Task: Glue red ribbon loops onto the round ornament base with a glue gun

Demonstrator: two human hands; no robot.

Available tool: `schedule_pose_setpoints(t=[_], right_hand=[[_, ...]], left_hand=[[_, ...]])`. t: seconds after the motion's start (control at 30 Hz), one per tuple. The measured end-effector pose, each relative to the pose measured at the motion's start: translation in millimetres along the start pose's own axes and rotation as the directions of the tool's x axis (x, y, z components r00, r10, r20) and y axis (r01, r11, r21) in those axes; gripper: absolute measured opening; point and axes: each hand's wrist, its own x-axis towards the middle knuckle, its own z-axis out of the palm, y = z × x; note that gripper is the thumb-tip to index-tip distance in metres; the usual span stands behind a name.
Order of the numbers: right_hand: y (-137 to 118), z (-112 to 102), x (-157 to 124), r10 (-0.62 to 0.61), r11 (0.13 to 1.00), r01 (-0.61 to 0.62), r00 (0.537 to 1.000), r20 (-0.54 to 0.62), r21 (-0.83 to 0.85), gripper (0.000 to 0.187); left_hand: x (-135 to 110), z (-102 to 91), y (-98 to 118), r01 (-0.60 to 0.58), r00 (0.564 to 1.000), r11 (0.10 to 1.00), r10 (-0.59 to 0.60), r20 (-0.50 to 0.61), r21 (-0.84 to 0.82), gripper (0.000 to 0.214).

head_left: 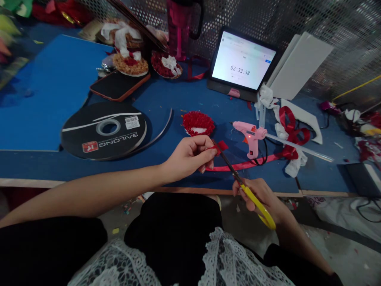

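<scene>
My left hand (198,155) pinches a red ribbon (222,147) between thumb and fingers, its short end sticking out to the right. In my right hand (258,196) are scissors (253,200) with yellow handles, their blades reaching up and left across the ribbon by my left fingertips. A long tail of ribbon (244,165) runs along the table from below my left hand to the right. Just beyond my hands lies a red fuzzy oval piece (199,123) with a white patch. To its right is a pink glue gun (250,137) with a clear glue stick and a lit light.
A black spool (104,131) sits on the left by a blue board (50,91). Behind are a phone (120,85), fuzzy decorated pieces (131,63), a pink tumbler (180,28) and a tablet (244,59) showing a timer. Looped ribbon (293,127) and crumpled white scraps lie right.
</scene>
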Motion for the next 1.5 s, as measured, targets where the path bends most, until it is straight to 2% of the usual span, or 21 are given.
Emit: schedule_pose_setpoints(t=[0.2,0.33,0.43,0.5,0.63,0.77,0.93,1.07,1.17,1.23,1.3,1.37,1.43,1.5], right_hand=[[4.3,2.0,-1.6,0.097,0.995,-0.097,0.995,-0.001,-0.018,0.041],[9.1,1.8,-4.1,0.092,0.995,-0.091,0.995,-0.046,0.032,0.043],[11.8,4.3,-3.2,0.073,0.983,-0.049,0.989,-0.126,0.179,0.049],[9.6,7.7,1.1,0.053,0.968,-0.004,0.981,-0.188,0.251,0.048],[-4.1,15.4,16.5,0.051,0.98,-0.001,0.967,-0.25,0.197,0.03],[-15.1,20.0,29.4,0.076,0.994,-0.047,0.951,-0.3,0.101,0.02],[-19.6,16.3,32.3,0.063,0.997,-0.073,0.934,-0.353,-0.014,0.018],[-16.4,10.6,26.4,0.017,0.999,-0.002,0.942,-0.336,0.044,0.024],[-5.8,7.2,19.3,-0.041,0.985,0.082,0.965,-0.259,0.149,0.056],[3.5,4.8,13.2,-0.02,0.985,0.046,0.987,-0.158,0.163,0.072],[12.1,2.4,6.0,0.039,0.994,-0.032,0.997,-0.07,0.109,0.071],[18.2,0.6,-1.7,0.078,0.997,-0.078,0.996,-0.031,0.011,0.061],[21.1,-0.4,-8.5,0.075,0.995,-0.077,0.997,-0.034,-0.061,0.054],[21.0,-0.9,-13.4,0.041,0.997,-0.044,0.998,-0.047,-0.059,0.059]], left_hand=[[-0.9,-0.4,-0.3,-0.01,1.0,1.0,0.011,0.01,-0.012,0.023],[-0.3,-0.1,0.0,0.006,1.0,1.0,-0.006,0.022,0.011,0.022],[-1.8,1.9,-1.7,0.057,0.991,0.994,-0.068,0.115,0.092,0.02],[-4.0,3.7,-4.3,0.095,0.968,0.976,-0.136,0.21,0.194,0.017],[-7.5,5.4,-10.6,0.037,0.925,0.919,-0.179,0.334,0.392,0.009],[-7.4,3.5,-13.3,-0.026,0.91,0.907,-0.153,0.385,0.42,0.009],[-6.1,2.1,-9.4,-0.052,0.922,0.891,-0.131,0.365,0.45,0.014],[-6.8,4.1,-4.7,0.023,0.94,0.907,-0.163,0.299,0.42,0.014],[-6.1,4.5,-3.3,0.088,0.963,0.955,-0.154,0.221,0.283,0.015],[-4.3,3.3,-3.5,0.076,0.979,0.978,-0.11,0.17,0.193,0.018],[-2.0,1.5,-4.2,0.044,0.992,0.991,-0.059,0.111,0.13,0.02],[-0.1,0.0,-4.4,0.019,0.998,0.997,-0.023,0.054,0.081,0.022],[0.8,-0.5,-4.0,-0.001,1.0,0.999,0.001,0.007,0.039,0.023],[0.9,-0.2,-3.2,-0.018,1.0,1.0,0.018,-0.023,0.009,0.024]])
